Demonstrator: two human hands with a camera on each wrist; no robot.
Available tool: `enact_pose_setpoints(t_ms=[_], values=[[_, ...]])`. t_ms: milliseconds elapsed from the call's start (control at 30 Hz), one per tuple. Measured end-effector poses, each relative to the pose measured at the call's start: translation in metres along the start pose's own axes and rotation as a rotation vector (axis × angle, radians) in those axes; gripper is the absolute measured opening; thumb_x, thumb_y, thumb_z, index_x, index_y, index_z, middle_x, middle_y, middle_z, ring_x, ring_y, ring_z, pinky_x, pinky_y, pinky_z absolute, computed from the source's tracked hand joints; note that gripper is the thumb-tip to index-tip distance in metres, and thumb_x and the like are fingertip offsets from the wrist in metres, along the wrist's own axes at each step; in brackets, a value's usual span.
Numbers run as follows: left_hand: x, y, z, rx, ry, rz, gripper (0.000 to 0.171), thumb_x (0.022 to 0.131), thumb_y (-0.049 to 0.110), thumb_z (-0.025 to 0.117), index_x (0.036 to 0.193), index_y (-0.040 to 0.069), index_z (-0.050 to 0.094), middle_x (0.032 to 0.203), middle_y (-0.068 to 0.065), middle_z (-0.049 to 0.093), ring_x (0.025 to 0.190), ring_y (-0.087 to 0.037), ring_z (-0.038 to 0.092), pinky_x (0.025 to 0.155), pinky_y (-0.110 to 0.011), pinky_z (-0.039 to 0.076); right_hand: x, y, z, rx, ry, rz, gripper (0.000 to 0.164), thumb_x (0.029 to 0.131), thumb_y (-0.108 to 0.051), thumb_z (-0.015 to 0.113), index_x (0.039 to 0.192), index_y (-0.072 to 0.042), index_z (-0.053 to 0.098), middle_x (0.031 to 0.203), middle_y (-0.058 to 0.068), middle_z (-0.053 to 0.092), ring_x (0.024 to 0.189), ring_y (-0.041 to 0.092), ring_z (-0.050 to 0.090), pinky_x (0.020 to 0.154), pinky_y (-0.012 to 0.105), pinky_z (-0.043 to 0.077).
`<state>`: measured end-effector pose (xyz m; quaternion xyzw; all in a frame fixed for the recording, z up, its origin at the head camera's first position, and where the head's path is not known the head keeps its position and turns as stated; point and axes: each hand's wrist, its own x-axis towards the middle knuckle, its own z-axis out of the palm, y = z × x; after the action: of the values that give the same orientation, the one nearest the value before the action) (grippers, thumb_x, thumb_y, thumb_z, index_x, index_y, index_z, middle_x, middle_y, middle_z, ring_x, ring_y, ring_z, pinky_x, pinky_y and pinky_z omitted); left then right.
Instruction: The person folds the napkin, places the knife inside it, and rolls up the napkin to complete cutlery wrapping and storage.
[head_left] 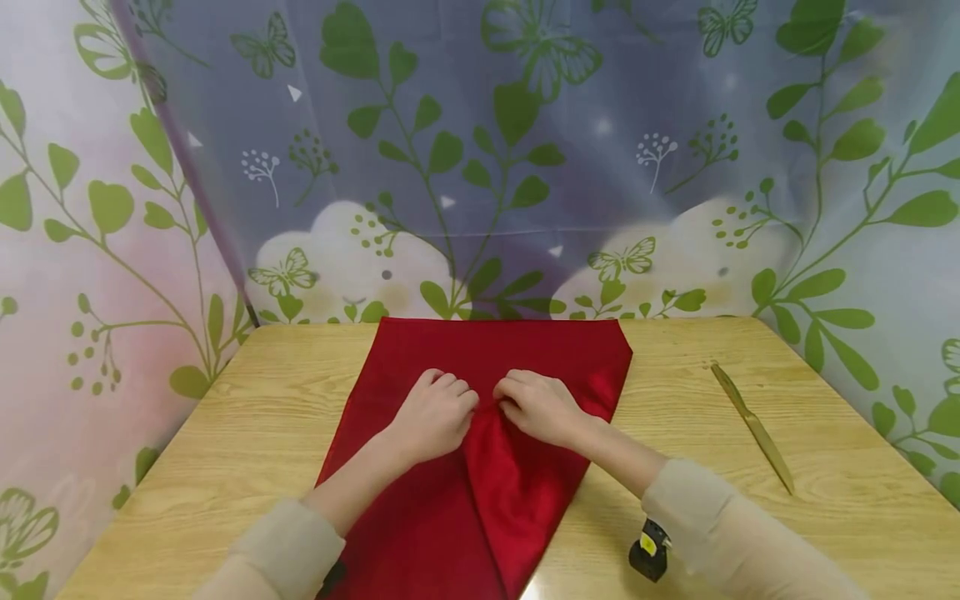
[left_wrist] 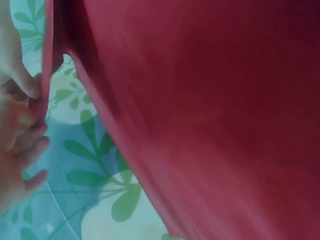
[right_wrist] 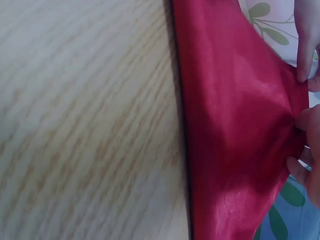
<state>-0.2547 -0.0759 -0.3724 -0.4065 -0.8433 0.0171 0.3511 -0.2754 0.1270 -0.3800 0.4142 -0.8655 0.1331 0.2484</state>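
Note:
A large red cloth (head_left: 495,343) lies on the wooden table, its right side folded over into a shinier flap (head_left: 517,492). Near the cloth's middle, my left hand (head_left: 437,412) pinches the flap's edge with curled fingers. My right hand (head_left: 542,407) grips the same edge a short way to the right. Between the hands the fabric is drawn up into creases. In the right wrist view, fingertips and thumbs hold the raised edge of the red cloth (right_wrist: 240,120). The left wrist view shows the cloth's wide duller face (left_wrist: 210,100) hanging beside the fingers.
A gold-coloured knife (head_left: 752,429) lies at the right of the table (head_left: 262,433). Below my right wrist shows a small black device (head_left: 648,554) with a yellow mark. Curtains (head_left: 465,150) printed with leaves and butterflies stand behind the table and along both sides.

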Motion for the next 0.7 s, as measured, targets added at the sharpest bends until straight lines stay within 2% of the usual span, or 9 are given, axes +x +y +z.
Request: enact_pose_setpoints(t_ms=[100, 200, 267, 400, 500, 600, 700], values=[[-0.001, 0.002, 0.000, -0.079, -0.022, -0.074, 0.008, 0.071, 0.006, 0.067, 0.075, 0.012, 0.063, 0.068, 0.001, 0.060, 0.060, -0.016, 0.056, 0.059, -0.030, 0.043, 0.000, 0.002, 0.002, -0.001, 0.015, -0.007, 0.012, 0.077, -0.004, 0.070, 0.083, -0.013, 0.064, 0.082, -0.003, 0.059, 0.075, 0.012, 0.057, 0.060, 0.023, 0.048], [0.000, 0.002, 0.000, -0.100, -0.014, -0.086, 0.011, 0.070, 0.002, 0.067, 0.076, 0.010, 0.061, 0.070, -0.001, 0.057, 0.057, -0.017, 0.054, 0.054, -0.028, 0.041, 0.000, 0.004, 0.003, -0.003, 0.029, -0.011, 0.013, 0.077, -0.003, 0.070, 0.083, -0.012, 0.063, 0.081, -0.003, 0.058, 0.073, 0.012, 0.057, 0.059, 0.022, 0.048], [0.001, 0.002, -0.001, -0.063, 0.015, -0.041, 0.013, 0.070, 0.002, 0.068, 0.077, 0.009, 0.059, 0.071, -0.002, 0.055, 0.057, -0.017, 0.053, 0.055, -0.029, 0.041, 0.000, 0.006, 0.003, 0.000, 0.035, -0.005, 0.013, 0.077, -0.002, 0.069, 0.083, -0.012, 0.063, 0.081, -0.003, 0.058, 0.073, 0.012, 0.056, 0.058, 0.022, 0.047], [0.001, -0.002, -0.001, 0.087, 0.063, 0.125, 0.016, 0.072, 0.007, 0.070, 0.079, 0.008, 0.055, 0.075, -0.004, 0.052, 0.062, -0.018, 0.051, 0.061, -0.031, 0.041, 0.001, 0.007, 0.001, 0.019, 0.031, 0.008, 0.013, 0.078, -0.001, 0.067, 0.084, -0.012, 0.063, 0.082, -0.003, 0.059, 0.073, 0.012, 0.057, 0.058, 0.023, 0.047], [-0.001, -0.007, -0.001, 0.175, 0.057, 0.233, 0.013, 0.077, 0.010, 0.068, 0.081, 0.008, 0.055, 0.078, -0.005, 0.052, 0.065, -0.018, 0.051, 0.066, -0.031, 0.042, 0.002, 0.007, 0.001, 0.016, 0.035, -0.002, 0.013, 0.078, -0.001, 0.067, 0.084, -0.011, 0.064, 0.083, -0.002, 0.059, 0.075, 0.013, 0.057, 0.059, 0.022, 0.047], [-0.003, -0.014, -0.001, 0.219, 0.049, 0.281, 0.008, 0.081, 0.010, 0.064, 0.082, 0.008, 0.057, 0.080, -0.006, 0.053, 0.068, -0.019, 0.052, 0.071, -0.032, 0.043, 0.003, 0.007, 0.001, -0.006, 0.062, -0.028, 0.015, 0.078, -0.001, 0.067, 0.089, -0.009, 0.062, 0.089, 0.001, 0.058, 0.080, 0.016, 0.056, 0.061, 0.023, 0.048], [-0.006, -0.024, -0.001, 0.240, 0.052, 0.286, 0.009, 0.080, 0.010, 0.066, 0.081, 0.007, 0.058, 0.081, -0.006, 0.054, 0.069, -0.019, 0.053, 0.072, -0.033, 0.044, 0.003, 0.007, 0.000, -0.033, 0.100, -0.061, 0.022, 0.077, -0.002, 0.068, 0.097, -0.006, 0.060, 0.097, 0.006, 0.056, 0.085, 0.020, 0.055, 0.066, 0.027, 0.049]])
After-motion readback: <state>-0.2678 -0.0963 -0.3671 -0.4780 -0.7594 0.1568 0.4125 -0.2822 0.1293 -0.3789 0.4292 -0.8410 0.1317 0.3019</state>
